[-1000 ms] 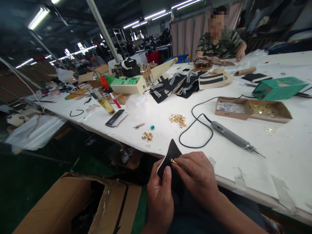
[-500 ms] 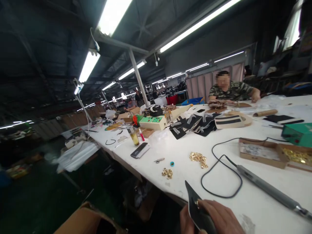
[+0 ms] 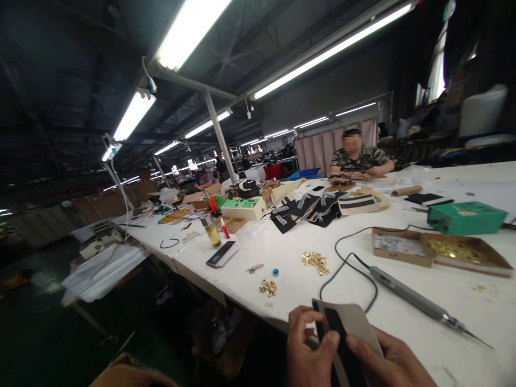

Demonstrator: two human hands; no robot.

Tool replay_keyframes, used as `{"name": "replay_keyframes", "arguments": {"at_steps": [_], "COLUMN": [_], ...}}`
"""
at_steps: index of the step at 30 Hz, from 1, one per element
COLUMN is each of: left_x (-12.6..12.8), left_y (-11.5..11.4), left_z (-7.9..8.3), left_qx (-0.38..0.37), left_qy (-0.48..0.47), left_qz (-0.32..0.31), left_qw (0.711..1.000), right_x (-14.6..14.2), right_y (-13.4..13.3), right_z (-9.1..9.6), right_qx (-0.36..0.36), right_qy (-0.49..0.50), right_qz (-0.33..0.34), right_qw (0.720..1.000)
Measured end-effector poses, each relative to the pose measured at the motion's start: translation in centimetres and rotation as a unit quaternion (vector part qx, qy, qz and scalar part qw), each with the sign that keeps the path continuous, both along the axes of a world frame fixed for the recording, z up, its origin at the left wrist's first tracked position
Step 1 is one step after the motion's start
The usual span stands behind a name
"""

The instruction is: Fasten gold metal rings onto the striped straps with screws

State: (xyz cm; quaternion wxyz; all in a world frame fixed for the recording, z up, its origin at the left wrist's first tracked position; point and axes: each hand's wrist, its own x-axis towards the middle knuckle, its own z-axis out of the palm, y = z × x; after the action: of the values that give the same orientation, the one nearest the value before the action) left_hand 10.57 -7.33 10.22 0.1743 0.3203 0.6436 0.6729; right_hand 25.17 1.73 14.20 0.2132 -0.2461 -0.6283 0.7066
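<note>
A flat beige panel with black strips (image 3: 357, 317) is held up at the table's near edge, its lower part cut off by the frame. My left hand (image 3: 308, 349) pinches its left edge between thumb and bent fingers. On the other side my right hand (image 3: 397, 360) grips it, thumb pressed on the black strip. Beyond the hands lie two heaps of small gold metal fittings, a nearer heap (image 3: 267, 287) and a farther heap (image 3: 316, 262). A small blue ring (image 3: 275, 272) lies between them. Right of the hands rests a grey electric screwdriver (image 3: 411, 296) with a thin tip.
The screwdriver's black cord (image 3: 342, 247) loops over the white table (image 3: 242, 298). Cardboard trays of fittings (image 3: 403, 260) stand before a green box (image 3: 465, 217). Black panels (image 3: 310, 209), a phone-like black item (image 3: 221, 252) and a jar (image 3: 212, 234) lie farther back. A co-worker (image 3: 358, 156) sits across.
The panel has been turned, so its beige face with black strips now shows instead of its dark side. Both hands have shifted their grip. The view has swung slightly right.
</note>
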Motion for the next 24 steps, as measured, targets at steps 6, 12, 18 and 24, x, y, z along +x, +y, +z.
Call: {"name": "replay_keyframes", "arguments": {"at_steps": [6, 12, 18, 24], "left_x": [-0.3, -0.6, -1.1, -2.2], "left_y": [1.7, 3.3, 5.6, 8.1], "left_z": [0.0, -2.9, -3.8, -3.7], "left_qx": [-0.016, -0.085, -0.135, -0.192], "left_qy": [-0.283, -0.339, -0.299, -0.239], "left_qz": [-0.137, -0.143, -0.15, -0.147], "left_qw": [0.949, 0.926, 0.933, 0.94], "right_x": [1.2, 1.4, 0.8, -0.7], "right_y": [1.7, 4.7, 8.1, 11.2], "right_z": [-0.9, -3.8, -4.5, -5.2], "right_qx": [-0.066, -0.075, -0.027, 0.024], "right_qy": [-0.022, -0.134, -0.225, -0.268], "right_qz": [-0.013, -0.009, 0.025, 0.059], "right_qw": [0.998, 0.988, 0.974, 0.961]}}
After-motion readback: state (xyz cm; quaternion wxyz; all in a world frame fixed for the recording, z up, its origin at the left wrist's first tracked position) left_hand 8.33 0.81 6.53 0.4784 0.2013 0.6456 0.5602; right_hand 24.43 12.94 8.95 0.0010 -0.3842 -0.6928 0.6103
